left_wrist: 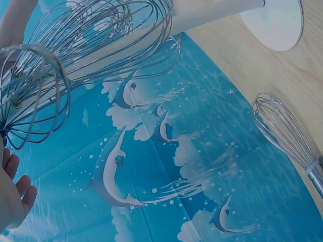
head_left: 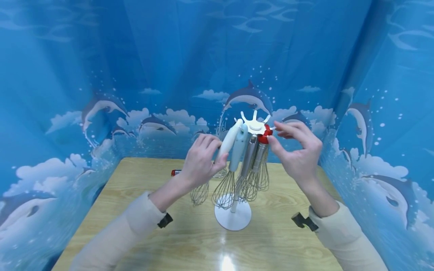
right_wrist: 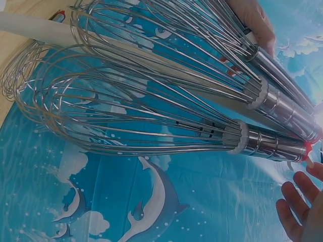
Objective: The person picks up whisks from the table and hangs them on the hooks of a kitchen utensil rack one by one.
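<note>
A white stand (head_left: 255,126) with a ring of hooks at its top bears several whisks. My left hand (head_left: 202,158) grips the pale handle (head_left: 230,138) of a whisk that hangs tilted, its wires (head_left: 200,194) out to the left. Beside it hang a whisk with a light-blue handle (head_left: 239,149) and one with a grey metal handle (head_left: 249,156). My right hand (head_left: 301,152) is at the red end (head_left: 264,136) of a steel whisk, its thumb and finger apart beside it; in the right wrist view the steel whisks (right_wrist: 275,143) hang close together.
The stand's round white base (head_left: 234,222) sits on a wooden table (head_left: 162,229). Another steel whisk with a red end (head_left: 174,172) lies on the table behind my left hand. Blue dolphin-print curtains (head_left: 183,56) surround the table.
</note>
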The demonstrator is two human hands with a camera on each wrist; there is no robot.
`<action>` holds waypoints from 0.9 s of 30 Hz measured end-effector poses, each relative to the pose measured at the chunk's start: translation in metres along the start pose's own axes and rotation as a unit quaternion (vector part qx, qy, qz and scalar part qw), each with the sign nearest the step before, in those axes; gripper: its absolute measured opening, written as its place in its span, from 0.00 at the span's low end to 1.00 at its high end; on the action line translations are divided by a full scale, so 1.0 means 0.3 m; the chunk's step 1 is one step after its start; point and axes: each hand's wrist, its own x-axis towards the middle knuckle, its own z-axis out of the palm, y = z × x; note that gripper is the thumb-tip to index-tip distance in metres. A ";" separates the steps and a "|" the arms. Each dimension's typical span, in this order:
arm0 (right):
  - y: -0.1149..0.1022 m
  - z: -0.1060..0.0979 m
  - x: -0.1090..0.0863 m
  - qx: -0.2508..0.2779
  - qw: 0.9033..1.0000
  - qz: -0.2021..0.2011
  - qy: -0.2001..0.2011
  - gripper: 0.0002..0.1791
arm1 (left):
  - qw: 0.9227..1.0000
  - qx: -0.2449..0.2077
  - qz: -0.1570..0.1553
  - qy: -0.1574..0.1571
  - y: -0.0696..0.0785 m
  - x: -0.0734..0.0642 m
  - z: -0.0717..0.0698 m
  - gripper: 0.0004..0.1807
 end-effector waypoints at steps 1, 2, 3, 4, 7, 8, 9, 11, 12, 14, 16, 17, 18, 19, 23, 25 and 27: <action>0.001 0.000 0.001 -0.001 1.000 0.000 -0.001 0.19 | 1.000 -0.002 -0.001 0.001 0.001 -0.001 -0.001 0.13; 0.003 0.000 0.002 0.000 1.000 0.000 -0.002 0.19 | 1.000 -0.003 -0.001 0.003 0.003 -0.001 -0.001 0.13; 0.004 0.001 0.004 0.000 1.000 0.001 -0.003 0.19 | 1.000 -0.005 -0.002 0.004 0.004 -0.002 -0.001 0.13; 0.006 0.002 0.005 -0.001 1.000 0.002 -0.005 0.18 | 1.000 -0.006 -0.003 0.006 0.006 -0.003 -0.002 0.13; 0.012 0.004 0.009 0.001 1.000 0.007 -0.006 0.18 | 1.000 -0.006 -0.005 0.009 0.009 -0.007 -0.001 0.13; 0.015 0.005 0.009 0.003 1.000 0.009 -0.006 0.18 | 1.000 -0.005 -0.006 0.010 0.010 -0.009 0.000 0.14; 0.017 0.006 0.009 0.002 1.000 0.010 -0.007 0.18 | 1.000 -0.005 -0.007 0.011 0.011 -0.011 0.001 0.14; 0.020 0.007 0.009 0.004 1.000 0.011 -0.007 0.18 | 1.000 -0.006 -0.008 0.014 0.014 -0.014 0.003 0.14; 0.022 0.007 0.009 0.005 1.000 0.012 -0.008 0.18 | 1.000 -0.006 -0.008 0.016 0.015 -0.016 0.004 0.14; 0.026 0.009 0.010 0.005 1.000 0.014 -0.010 0.18 | 1.000 -0.006 -0.008 0.022 0.017 -0.019 0.005 0.14; 0.030 0.012 0.012 0.007 1.000 0.017 -0.010 0.18 | 1.000 -0.006 -0.008 0.029 0.018 -0.022 0.006 0.15; 0.033 0.013 0.013 0.008 1.000 0.018 -0.011 0.18 | 0.999 -0.005 -0.008 0.032 0.019 -0.023 0.007 0.15; 0.035 0.014 0.014 0.008 1.000 0.020 -0.011 0.18 | 0.999 -0.005 -0.008 0.035 0.020 -0.024 0.006 0.15; 0.036 0.015 0.016 0.009 1.000 0.022 -0.012 0.18 | 0.999 -0.006 -0.008 0.037 0.022 -0.024 0.006 0.15; 0.040 0.016 0.020 0.010 0.999 0.028 -0.017 0.18 | 0.999 -0.011 -0.012 0.041 0.032 -0.029 0.002 0.15; 0.041 0.016 0.021 0.010 0.999 0.031 -0.022 0.18 | 0.999 -0.013 -0.015 0.041 0.037 -0.032 0.001 0.14; 0.042 0.017 0.023 0.010 0.999 0.032 -0.025 0.17 | 0.999 -0.016 -0.017 0.043 0.041 -0.034 0.001 0.14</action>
